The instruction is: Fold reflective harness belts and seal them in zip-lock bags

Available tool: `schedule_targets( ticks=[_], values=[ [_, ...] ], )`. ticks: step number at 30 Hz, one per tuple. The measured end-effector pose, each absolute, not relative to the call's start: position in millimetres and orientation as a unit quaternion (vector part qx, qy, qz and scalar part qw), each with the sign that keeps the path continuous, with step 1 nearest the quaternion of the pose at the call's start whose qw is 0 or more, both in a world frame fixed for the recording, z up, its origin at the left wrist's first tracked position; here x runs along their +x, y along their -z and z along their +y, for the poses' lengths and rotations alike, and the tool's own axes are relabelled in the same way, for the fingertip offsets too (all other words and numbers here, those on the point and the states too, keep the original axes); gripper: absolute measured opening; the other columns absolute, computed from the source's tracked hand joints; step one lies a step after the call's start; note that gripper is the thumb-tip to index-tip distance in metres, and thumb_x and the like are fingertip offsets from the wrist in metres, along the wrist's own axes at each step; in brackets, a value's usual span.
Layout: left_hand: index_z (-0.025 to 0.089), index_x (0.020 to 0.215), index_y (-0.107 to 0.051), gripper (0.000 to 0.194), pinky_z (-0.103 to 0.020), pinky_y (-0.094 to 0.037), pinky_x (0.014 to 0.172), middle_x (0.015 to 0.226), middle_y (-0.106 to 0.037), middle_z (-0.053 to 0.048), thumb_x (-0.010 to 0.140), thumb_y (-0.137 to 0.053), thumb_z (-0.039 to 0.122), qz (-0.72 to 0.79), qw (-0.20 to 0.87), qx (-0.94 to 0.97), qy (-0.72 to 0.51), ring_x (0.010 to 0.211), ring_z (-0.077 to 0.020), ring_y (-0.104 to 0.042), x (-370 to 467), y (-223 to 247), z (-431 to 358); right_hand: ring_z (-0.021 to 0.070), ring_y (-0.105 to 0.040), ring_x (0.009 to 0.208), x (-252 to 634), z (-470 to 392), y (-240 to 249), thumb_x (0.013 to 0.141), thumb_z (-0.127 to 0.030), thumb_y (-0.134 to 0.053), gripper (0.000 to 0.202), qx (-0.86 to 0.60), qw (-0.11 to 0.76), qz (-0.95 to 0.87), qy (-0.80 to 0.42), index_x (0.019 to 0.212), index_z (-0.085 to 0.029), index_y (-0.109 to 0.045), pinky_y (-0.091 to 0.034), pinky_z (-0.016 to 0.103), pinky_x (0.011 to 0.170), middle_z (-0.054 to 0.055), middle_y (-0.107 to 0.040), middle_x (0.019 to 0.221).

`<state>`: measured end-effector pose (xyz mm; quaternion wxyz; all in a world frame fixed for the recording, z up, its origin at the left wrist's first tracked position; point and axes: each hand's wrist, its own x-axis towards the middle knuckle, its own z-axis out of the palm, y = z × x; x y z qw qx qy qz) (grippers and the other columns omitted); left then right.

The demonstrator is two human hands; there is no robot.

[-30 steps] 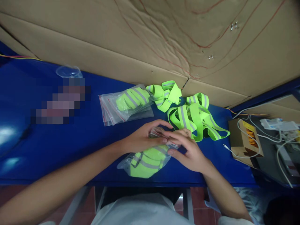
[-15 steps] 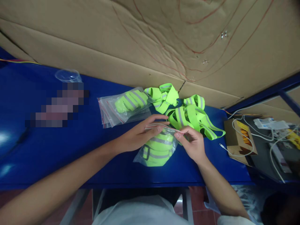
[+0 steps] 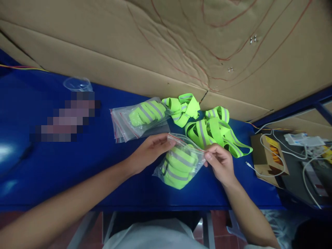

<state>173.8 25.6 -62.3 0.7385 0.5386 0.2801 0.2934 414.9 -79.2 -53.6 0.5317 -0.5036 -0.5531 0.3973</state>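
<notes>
A clear zip-lock bag (image 3: 158, 173) with a folded neon-yellow reflective strap (image 3: 178, 169) inside is held above the blue table (image 3: 124, 188). My left hand (image 3: 153, 150) pinches the left end of its red-lined top edge. At the right end of that edge, my right hand (image 3: 219, 160) grips between thumb and fingers. A dark buckle shows through the plastic on the strap's left side. Just beyond my hands lies a loose pile of reflective straps (image 3: 215, 133), with another tangled strap (image 3: 184, 109) behind.
A bagged strap (image 3: 147, 112) rests on several flat zip-lock bags (image 3: 118, 126). Farther left stands a clear plastic cup (image 3: 77, 84) by a blurred-out patch. An open cardboard box (image 3: 261, 162) and a white cable (image 3: 255, 169) are at the right. Cardboard (image 3: 103, 45) lines the back.
My hands have moved apart along the bag's top edge, stretching it straighter. The bag has shifted slightly right and tilted, and my left fingers have drawn back to its left corner.
</notes>
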Motion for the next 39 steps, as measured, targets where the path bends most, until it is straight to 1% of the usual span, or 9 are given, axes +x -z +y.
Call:
schedule_targets(
  ticks=[5,10,13,16,19,22,27,32,39],
  values=[
    [0.015,0.102,-0.077,0.034,-0.028,-0.054,0.090,0.104,-0.078,-0.008,0.090,-0.076,0.047,0.293,0.695,0.570,-0.326,0.100,-0.0214,-0.070,174,59,23,0.0090,-0.054,0.052,407,-80,55,0.097,-0.030,-0.070,0.018,-0.540,0.536,-0.557,-0.333,0.082,-0.022,-0.065,-0.044,0.020,0.051,-0.004,-0.062,0.061],
    [0.016,0.100,-0.071,0.039,-0.028,-0.053,0.083,0.100,-0.075,-0.005,0.078,-0.087,0.044,0.293,0.699,0.563,-0.329,0.094,-0.0206,-0.068,178,61,19,0.0103,-0.052,0.054,403,-80,55,0.095,-0.033,-0.071,0.023,-0.585,0.514,-0.572,-0.257,0.079,-0.022,-0.061,-0.042,0.023,0.052,-0.004,-0.058,0.063],
    [0.016,0.098,-0.070,0.042,-0.028,-0.052,0.081,0.095,-0.072,-0.004,0.074,-0.090,0.045,0.318,0.700,0.552,-0.323,0.091,-0.0199,-0.066,180,62,15,0.0142,-0.062,0.068,400,-78,49,0.092,-0.039,-0.075,0.019,-0.586,0.469,-0.595,-0.287,0.093,-0.023,-0.065,-0.050,0.026,0.061,0.000,-0.068,0.081],
    [0.018,0.106,-0.073,0.043,-0.030,-0.051,0.090,0.108,-0.074,-0.006,0.077,-0.088,0.046,0.310,0.731,0.533,-0.292,0.102,-0.0227,-0.067,180,64,12,0.0164,-0.066,0.080,395,-73,44,0.092,-0.042,-0.075,0.026,-0.582,0.412,-0.605,-0.355,0.111,-0.024,-0.068,-0.053,0.026,0.068,0.002,-0.071,0.093],
    [0.019,0.109,-0.075,0.037,-0.031,-0.050,0.096,0.114,-0.074,-0.006,0.084,-0.082,0.045,0.286,0.754,0.521,-0.279,0.110,-0.0239,-0.066,180,65,11,0.0151,-0.066,0.081,391,-70,46,0.095,-0.040,-0.072,0.021,-0.565,0.416,-0.592,-0.397,0.110,-0.025,-0.071,-0.052,0.025,0.072,0.001,-0.072,0.094],
    [0.019,0.111,-0.075,0.034,-0.030,-0.049,0.096,0.112,-0.074,-0.006,0.089,-0.077,0.045,0.274,0.745,0.537,-0.285,0.109,-0.0229,-0.066,181,64,10,0.0153,-0.067,0.084,390,-70,54,0.095,-0.038,-0.072,0.019,-0.558,0.443,-0.568,-0.414,0.110,-0.026,-0.073,-0.052,0.025,0.074,0.000,-0.073,0.097],
    [0.020,0.105,-0.077,0.028,-0.030,-0.049,0.092,0.107,-0.073,-0.006,0.092,-0.073,0.045,0.265,0.711,0.583,-0.291,0.102,-0.0216,-0.066,183,65,9,0.0153,-0.066,0.076,388,-74,61,0.095,-0.038,-0.072,0.016,-0.567,0.448,-0.557,-0.410,0.096,-0.023,-0.073,-0.052,0.026,0.070,0.000,-0.073,0.086],
    [0.021,0.098,-0.079,0.024,-0.027,-0.048,0.084,0.098,-0.073,-0.004,0.093,-0.072,0.043,0.277,0.694,0.605,-0.275,0.094,-0.0195,-0.065,182,66,11,0.0151,-0.065,0.075,387,-76,59,0.096,-0.038,-0.070,0.017,-0.584,0.432,-0.575,-0.376,0.098,-0.022,-0.073,-0.052,0.026,0.069,0.001,-0.073,0.087],
    [0.019,0.097,-0.078,0.037,-0.025,-0.051,0.073,0.088,-0.072,-0.003,0.093,-0.069,0.054,0.324,0.705,0.561,-0.287,0.082,-0.0178,-0.065,178,57,14,0.0121,-0.062,0.061,396,-71,55,0.091,-0.042,-0.076,0.022,-0.594,0.471,-0.524,-0.389,0.084,-0.021,-0.072,-0.052,0.024,0.058,-0.001,-0.069,0.071]
  ],
)
